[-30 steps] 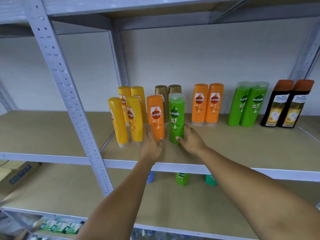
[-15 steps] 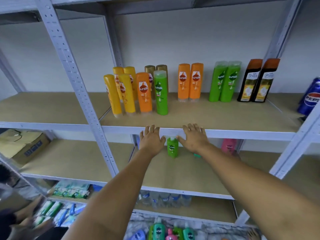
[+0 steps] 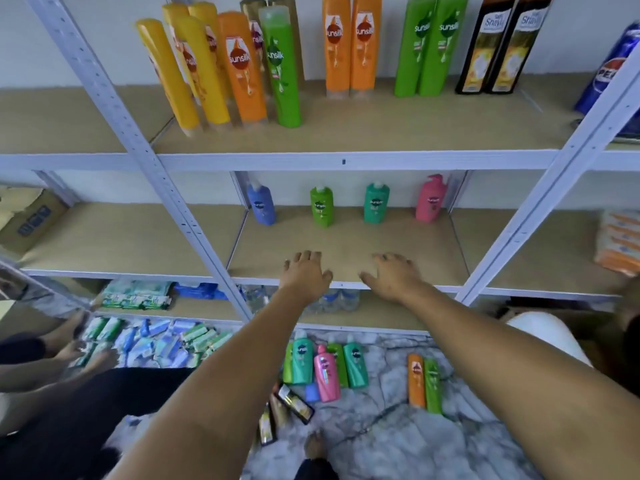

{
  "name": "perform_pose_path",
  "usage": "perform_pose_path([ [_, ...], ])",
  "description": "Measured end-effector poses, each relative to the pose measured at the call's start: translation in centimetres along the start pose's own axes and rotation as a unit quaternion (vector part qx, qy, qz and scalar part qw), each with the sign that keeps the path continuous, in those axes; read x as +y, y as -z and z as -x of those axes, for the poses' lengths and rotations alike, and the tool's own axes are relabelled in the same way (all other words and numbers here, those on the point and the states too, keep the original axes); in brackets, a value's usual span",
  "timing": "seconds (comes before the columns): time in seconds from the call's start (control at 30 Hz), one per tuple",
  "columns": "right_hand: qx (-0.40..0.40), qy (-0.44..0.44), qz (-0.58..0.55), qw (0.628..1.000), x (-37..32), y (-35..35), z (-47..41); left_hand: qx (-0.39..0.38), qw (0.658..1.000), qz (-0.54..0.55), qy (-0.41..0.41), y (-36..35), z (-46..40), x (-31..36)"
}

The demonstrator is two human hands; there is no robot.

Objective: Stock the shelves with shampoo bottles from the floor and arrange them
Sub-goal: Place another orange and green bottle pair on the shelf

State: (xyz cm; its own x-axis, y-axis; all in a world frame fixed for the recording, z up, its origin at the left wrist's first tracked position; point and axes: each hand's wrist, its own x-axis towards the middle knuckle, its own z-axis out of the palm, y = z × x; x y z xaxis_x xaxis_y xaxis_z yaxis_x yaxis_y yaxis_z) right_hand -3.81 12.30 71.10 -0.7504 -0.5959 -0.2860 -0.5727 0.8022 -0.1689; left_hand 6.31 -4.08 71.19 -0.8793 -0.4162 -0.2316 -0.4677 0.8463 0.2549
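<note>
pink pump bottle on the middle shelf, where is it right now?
In the head view, the pink plastic pump bottle stands upright at the right end of the middle shelf, beside the teal pump bottle and near the white upright post.

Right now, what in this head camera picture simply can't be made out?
- Water bottles on the low shelf: largely hidden behind both hands and the shelf edge.
- Pepsi pack: cut off by the right edge and a shelf post.
- Packets on the floor, left: too blurred to read.
- Dark flat bottles on the floor: partly covered by the left forearm.
</note>
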Motion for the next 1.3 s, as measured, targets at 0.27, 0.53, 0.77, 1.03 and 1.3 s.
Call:
perform_pose_path([
  [0.27,-0.09,-0.034,-0.014,0.995,2.4,-10.1,-1.9,-0.103,0.995,-0.004,-0.007,-10.2,-2.4,-1.5],
  [0.53,-0.131,-0.042,-0.012,0.99,4.8,-26.8,-8.2,-0.191,0.982,-0.005,0.004,-27.0,-7.6,-7.1],
  [0.77,-0.161,-0.067,-0.052,0.983,6.9,-44.3,-13.1,-0.197,0.98,0.001,0.024,-43.9,-11.1,-12.2],
  [1.03,-0.144,-0.091,-0.093,0.981,10.0,-60.2,-18.7,-0.181,0.981,0.027,0.063,-60.1,-14.7,-16.8],
  [1.3,-0.098,-0.144,-0.14,0.975,16.4,-68.2,-22.0,-0.086,0.996,0.017,-0.028,-68.4,-18.9,-15.5],
])
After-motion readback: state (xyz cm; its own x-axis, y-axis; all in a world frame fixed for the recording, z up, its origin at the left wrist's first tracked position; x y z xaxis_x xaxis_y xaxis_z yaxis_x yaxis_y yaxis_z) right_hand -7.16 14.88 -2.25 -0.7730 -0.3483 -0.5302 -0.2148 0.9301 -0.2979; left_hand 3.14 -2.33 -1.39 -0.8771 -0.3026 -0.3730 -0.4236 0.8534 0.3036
